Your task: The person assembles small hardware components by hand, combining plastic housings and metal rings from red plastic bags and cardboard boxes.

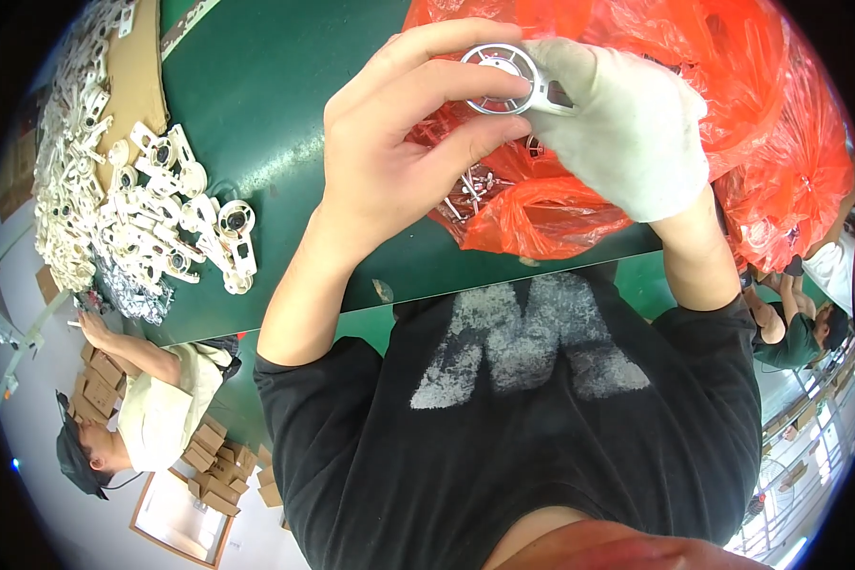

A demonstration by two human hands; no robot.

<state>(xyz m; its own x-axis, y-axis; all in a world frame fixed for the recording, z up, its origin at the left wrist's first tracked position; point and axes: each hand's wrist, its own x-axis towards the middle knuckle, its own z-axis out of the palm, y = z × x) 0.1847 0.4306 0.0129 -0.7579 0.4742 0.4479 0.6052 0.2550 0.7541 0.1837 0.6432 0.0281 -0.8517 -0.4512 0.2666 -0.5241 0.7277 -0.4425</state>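
In front of me, both hands hold up a silver round part, a spoked ring with a pale hub and a short arm. My bare left hand curls around the ring, with fingertips at its rim and on its hub. A white glove covers my right hand. It grips the ring's right side by the short arm; the gloved thumb hides part of the hold. Just beneath my hands, an opened red plastic bag shows small silver parts inside.
A heap of white plastic parts, some with black round pieces, covers the green table at left, beside cardboard. Another red bag bulges at right. A person works at far left, near cardboard boxes; others sit at far right.
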